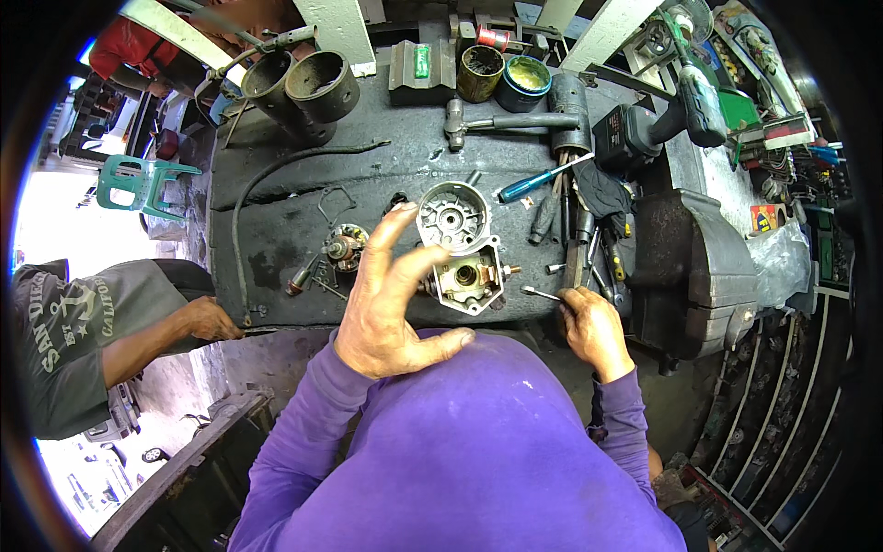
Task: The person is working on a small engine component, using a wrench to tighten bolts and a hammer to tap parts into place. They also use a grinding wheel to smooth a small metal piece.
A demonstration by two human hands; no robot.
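Note:
My left hand (384, 308) is raised with its fingers spread and nothing between them. It hovers over the left side of a metal starter housing, whose round ribbed cover (452, 219) lies just beyond a hexagonal casing (471, 287) with a brass-coloured stud. Two of its fingers overlap the edge of these parts in view; whether they touch, I cannot tell. In my right hand (591, 327), near the bench's front edge, is a slim metal tool (541, 293), its flattened tip pointing left toward the casing. Its other end is hidden in my grip.
Left of my hand lie a brush-holder part (344, 247) and small screws. A hammer (515, 121), blue screwdriver (543, 180), grease tubs (524, 81) and cordless drill (694, 106) sit farther back. A bench vise (694, 276) stands right. Another person's hand (213, 319) rests at the left bench edge.

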